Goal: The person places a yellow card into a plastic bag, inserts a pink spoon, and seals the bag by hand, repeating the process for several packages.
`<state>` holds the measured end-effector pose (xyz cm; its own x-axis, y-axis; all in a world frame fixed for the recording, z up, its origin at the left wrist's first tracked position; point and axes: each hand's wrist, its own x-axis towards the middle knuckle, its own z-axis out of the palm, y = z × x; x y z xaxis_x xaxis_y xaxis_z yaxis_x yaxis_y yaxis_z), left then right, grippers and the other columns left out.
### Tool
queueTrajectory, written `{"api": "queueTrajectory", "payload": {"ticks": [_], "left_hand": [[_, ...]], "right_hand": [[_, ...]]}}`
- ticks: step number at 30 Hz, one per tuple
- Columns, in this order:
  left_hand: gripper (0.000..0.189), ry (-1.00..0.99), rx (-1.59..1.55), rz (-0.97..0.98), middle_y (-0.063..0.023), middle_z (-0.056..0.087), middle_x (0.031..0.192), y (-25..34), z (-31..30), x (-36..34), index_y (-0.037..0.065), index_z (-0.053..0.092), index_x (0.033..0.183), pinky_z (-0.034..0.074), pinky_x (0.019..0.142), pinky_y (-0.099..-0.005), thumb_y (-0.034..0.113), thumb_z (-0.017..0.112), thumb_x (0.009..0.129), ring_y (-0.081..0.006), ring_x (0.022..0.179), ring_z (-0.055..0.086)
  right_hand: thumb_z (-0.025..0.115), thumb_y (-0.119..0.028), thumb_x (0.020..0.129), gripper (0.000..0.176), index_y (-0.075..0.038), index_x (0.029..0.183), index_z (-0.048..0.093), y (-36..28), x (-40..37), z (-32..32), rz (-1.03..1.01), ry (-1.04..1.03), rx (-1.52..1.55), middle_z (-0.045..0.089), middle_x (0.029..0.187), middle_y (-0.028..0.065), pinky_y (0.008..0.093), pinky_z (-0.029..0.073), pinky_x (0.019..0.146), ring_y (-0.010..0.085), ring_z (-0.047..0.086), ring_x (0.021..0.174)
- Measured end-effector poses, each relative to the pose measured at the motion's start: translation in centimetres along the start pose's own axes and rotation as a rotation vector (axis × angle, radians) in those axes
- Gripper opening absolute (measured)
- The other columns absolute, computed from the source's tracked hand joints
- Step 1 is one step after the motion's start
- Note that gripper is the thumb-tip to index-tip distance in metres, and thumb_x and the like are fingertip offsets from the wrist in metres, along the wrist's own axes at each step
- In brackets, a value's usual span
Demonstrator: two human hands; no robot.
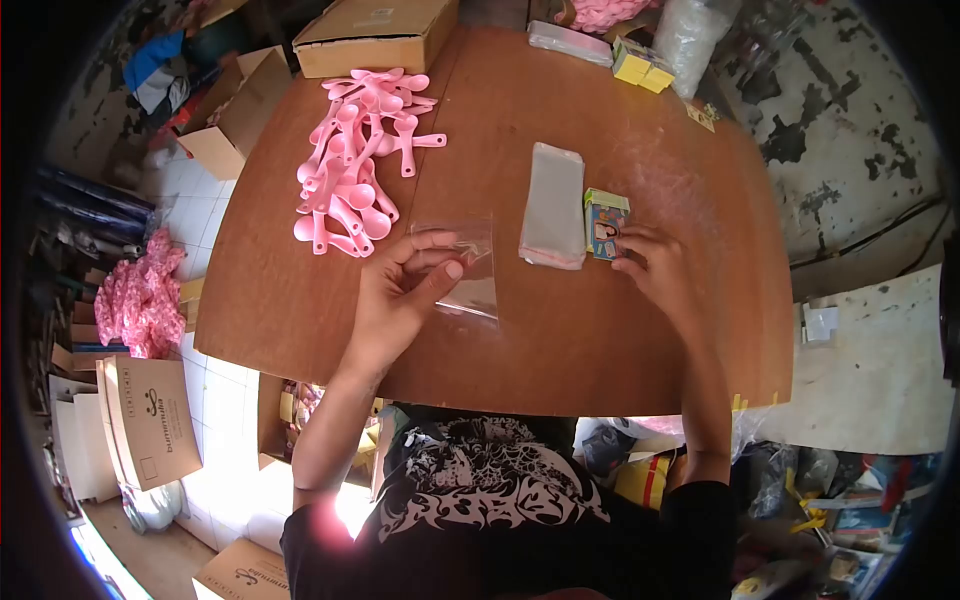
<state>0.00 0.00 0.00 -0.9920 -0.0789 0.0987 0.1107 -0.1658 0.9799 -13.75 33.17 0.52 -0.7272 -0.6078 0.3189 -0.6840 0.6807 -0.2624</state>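
My left hand point(410, 285) pinches a clear plastic bag point(478, 285) between thumb and fingers, over the middle of the brown table point(470, 365). My right hand point(655, 265) has its thumb and fingers closed at the lower right edge of a small printed card point(606, 232), which lies at the top of a stack of cards with a yellow-green end. Just left of the cards lies a stack of flat clear bags point(553, 205). A heap of pink plastic spoons point(350, 170) spreads over the table beyond my left hand.
A cardboard box point(375, 40) stands at the table's far left edge. At the far right are yellow card packs point(642, 66), another pack of bags point(570, 43) and a plastic-wrapped roll point(692, 40). Cartons point(150, 420) and pink wrapping point(145, 295) sit on the floor to the left.
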Motion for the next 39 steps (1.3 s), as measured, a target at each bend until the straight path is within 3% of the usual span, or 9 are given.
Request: {"api": "queueTrajectory", "payload": {"ticks": [3, 6, 8, 12, 16, 23, 25, 34, 39], "left_hand": [[0.030, 0.075, -0.056, -0.010, -0.0120, 0.072, 0.100, -0.2, -0.1, 0.3, -0.002, 0.058, 0.121, 0.057, 0.076, -0.0255, 0.007, 0.065, 0.092, -0.0141, 0.090, 0.068], [0.028, 0.099, -0.109, -0.084, -0.0107, 0.072, 0.098, -1.0, -0.2, -0.3, -0.003, 0.060, 0.118, 0.057, 0.074, -0.0258, 0.006, 0.065, 0.092, -0.0126, 0.087, 0.068], [0.025, 0.062, -0.067, -0.079, -0.0097, 0.072, 0.097, -1.8, -0.5, -0.3, -0.003, 0.063, 0.114, 0.056, 0.074, -0.0249, 0.005, 0.066, 0.091, -0.0114, 0.084, 0.068], [0.022, -0.093, -0.049, -0.230, -0.0071, 0.071, 0.094, -0.9, 0.0, -1.2, -0.004, 0.065, 0.108, 0.055, 0.075, -0.0244, 0.004, 0.069, 0.089, -0.0106, 0.081, 0.066], [0.020, -0.204, -0.005, -0.163, -0.0073, 0.071, 0.094, -0.3, 0.7, -1.9, -0.005, 0.066, 0.107, 0.054, 0.076, -0.0248, 0.004, 0.068, 0.089, -0.0107, 0.084, 0.066], [0.018, -0.159, 0.112, -0.092, -0.0069, 0.071, 0.093, -0.2, 0.1, -2.0, -0.005, 0.067, 0.105, 0.052, 0.080, -0.0253, 0.006, 0.066, 0.091, -0.0102, 0.083, 0.065], [0.018, -0.199, -0.014, -0.187, -0.0071, 0.071, 0.093, 0.5, 0.6, -1.8, -0.005, 0.067, 0.105, 0.052, 0.079, -0.0249, 0.006, 0.066, 0.091, -0.0099, 0.083, 0.066], [0.023, -0.241, -0.001, -0.124, -0.0057, 0.072, 0.093, 0.4, 0.7, -1.7, -0.003, 0.066, 0.112, 0.053, 0.078, -0.0246, 0.007, 0.067, 0.091, -0.0076, 0.082, 0.064], [0.025, -0.239, -0.006, -0.099, -0.0056, 0.072, 0.095, 0.2, 0.2, -1.6, -0.002, 0.066, 0.114, 0.052, 0.078, -0.0238, 0.008, 0.068, 0.091, -0.0076, 0.084, 0.064]], "right_hand": [[0.070, -0.003, 0.079, 0.019, -0.003, 0.098, 0.071, -0.4, 0.3, -0.5, -0.027, -0.008, 0.053, 0.068, 0.107, 0.0152, 0.0398, 0.053, 0.081, 0.0310, 0.065, 0.095], [0.070, -0.008, 0.082, 0.015, -0.005, 0.097, 0.070, -4.4, 0.3, -2.9, 0.044, 0.091, -0.188, 0.070, 0.094, 0.0108, 0.0365, 0.052, 0.076, 0.0271, 0.066, 0.085], [0.068, -0.008, 0.087, 0.010, -0.002, 0.096, 0.068, -6.5, 0.3, -3.2, 0.235, 0.397, 0.187, 0.070, 0.088, 0.0100, 0.0314, 0.051, 0.072, 0.0206, 0.066, 0.077], [0.065, -0.009, 0.092, 0.013, 0.004, 0.093, 0.066, -11.7, 1.2, -4.0, 0.198, 0.365, 0.582, 0.069, 0.083, 0.0075, 0.0247, 0.048, 0.069, 0.0110, 0.063, 0.076], [0.066, -0.011, 0.091, 0.015, 0.003, 0.094, 0.066, -13.8, 2.8, -2.6, 0.121, 0.278, 0.739, 0.068, 0.082, 0.0073, 0.0238, 0.048, 0.068, 0.0107, 0.062, 0.074], [0.067, -0.010, 0.090, 0.013, 0.001, 0.096, 0.067, -12.4, 3.7, -0.6, -0.024, 0.107, 0.632, 0.068, 0.081, 0.0057, 0.0242, 0.047, 0.064, 0.0107, 0.059, 0.067], [0.068, -0.009, 0.089, 0.011, 0.000, 0.097, 0.068, -12.8, 3.7, -0.6, -0.049, 0.118, 0.625, 0.068, 0.083, 0.0053, 0.0237, 0.047, 0.063, 0.0106, 0.059, 0.066], [0.070, -0.007, 0.088, 0.012, 0.001, 0.097, 0.068, -12.9, 3.6, -0.4, -0.012, 0.428, 0.755, 0.069, 0.087, 0.0054, 0.0239, 0.048, 0.072, 0.0104, 0.061, 0.079], [0.070, -0.008, 0.088, 0.012, 0.001, 0.097, 0.069, -12.7, 3.3, 0.0, -0.009, 0.330, 0.726, 0.069, 0.087, 0.0051, 0.0236, 0.048, 0.072, 0.0104, 0.060, 0.078]]}}
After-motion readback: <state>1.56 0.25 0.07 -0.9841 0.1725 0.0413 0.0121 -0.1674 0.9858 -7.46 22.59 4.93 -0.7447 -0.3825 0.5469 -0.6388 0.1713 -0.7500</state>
